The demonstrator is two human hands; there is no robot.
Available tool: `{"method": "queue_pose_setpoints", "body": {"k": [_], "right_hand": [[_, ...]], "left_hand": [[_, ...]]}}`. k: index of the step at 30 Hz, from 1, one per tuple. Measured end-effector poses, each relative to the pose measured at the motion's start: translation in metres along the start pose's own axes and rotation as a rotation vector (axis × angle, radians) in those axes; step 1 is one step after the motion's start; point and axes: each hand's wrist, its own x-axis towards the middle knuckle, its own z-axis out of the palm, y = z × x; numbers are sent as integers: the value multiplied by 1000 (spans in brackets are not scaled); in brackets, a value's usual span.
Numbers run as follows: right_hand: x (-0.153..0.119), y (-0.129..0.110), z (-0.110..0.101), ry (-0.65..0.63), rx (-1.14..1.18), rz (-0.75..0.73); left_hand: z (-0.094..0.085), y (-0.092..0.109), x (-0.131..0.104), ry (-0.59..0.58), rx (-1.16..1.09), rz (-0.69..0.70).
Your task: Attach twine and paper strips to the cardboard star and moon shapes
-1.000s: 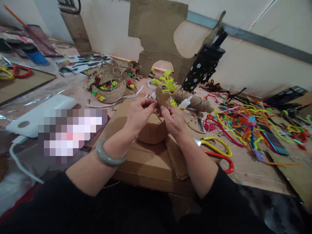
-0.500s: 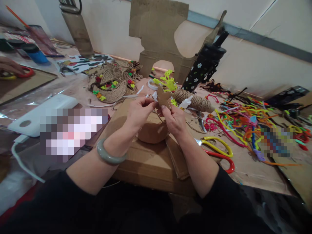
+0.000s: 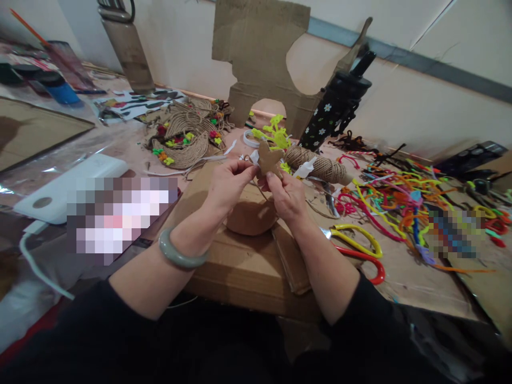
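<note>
My right hand (image 3: pixel 287 193) is closed on a small brown cardboard cutout (image 3: pixel 269 158) with a pointed, lobed outline, the thumb lying on its face. At the cutout's left edge, my left hand (image 3: pixel 236 184) pinches thumb and forefinger together. A thin strand of twine (image 3: pixel 262 193) hangs from those fingertips and runs toward the right hand; its pinched end is hidden. Below both hands, a rounded cardboard piece (image 3: pixel 252 217) rests on a cardboard box (image 3: pixel 232 274). A white-capped glue bottle (image 3: pixel 304 168) appears just behind the right hand.
Scissors (image 3: pixel 360 240) with yellow and red handles lie right of the box. A twine roll (image 3: pixel 320 164), a black flowered umbrella (image 3: pixel 336 106) and tangled pipe cleaners (image 3: pixel 392 208) are beyond. Coiled twine pieces (image 3: pixel 188 138) and a white power bank (image 3: pixel 72 186) lie left.
The other person's hand and the red-and-yellow-handled scissors at the far left have gone out of view. My hands and the cutout have barely moved.
</note>
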Motion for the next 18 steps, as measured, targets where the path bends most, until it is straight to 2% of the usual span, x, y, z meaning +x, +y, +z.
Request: {"method": "queue_pose_setpoints", "body": {"k": [8,18], "right_hand": [[0,-6,-2,-28,-24,-16],[-2,-6,-2,-14,14,-21]], "left_hand": [[-1,-1,1,-26,-16,-15],[1,10,-2,-30,-86,-115]]}}
